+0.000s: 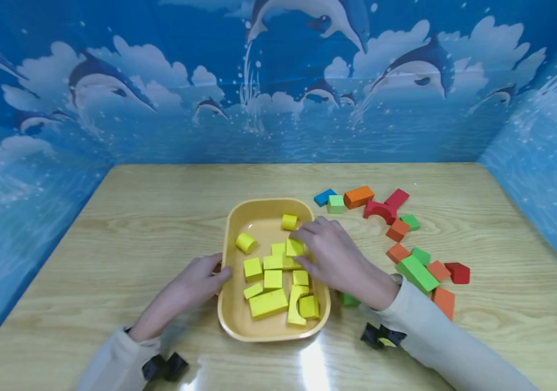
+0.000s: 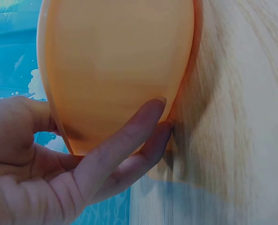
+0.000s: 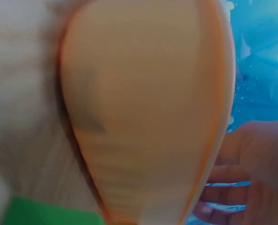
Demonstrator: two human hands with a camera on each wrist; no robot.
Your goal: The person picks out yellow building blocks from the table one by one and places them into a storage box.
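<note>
A tan plastic tray stands on the table with several yellow blocks in it: cubes, cylinders, a long block and an arch. My left hand holds the tray's left side, thumb at the rim and fingers against the outer wall in the left wrist view. Reaching over the right rim, my right hand has its thumb and fingers around a yellow cube among the other blocks. In the right wrist view the tray wall hides those fingertips.
Right of the tray lie scattered blocks: a blue one, an orange one, a red arch, a long green one and several others. A green block is partly under my right forearm. A dolphin-print backdrop borders the table.
</note>
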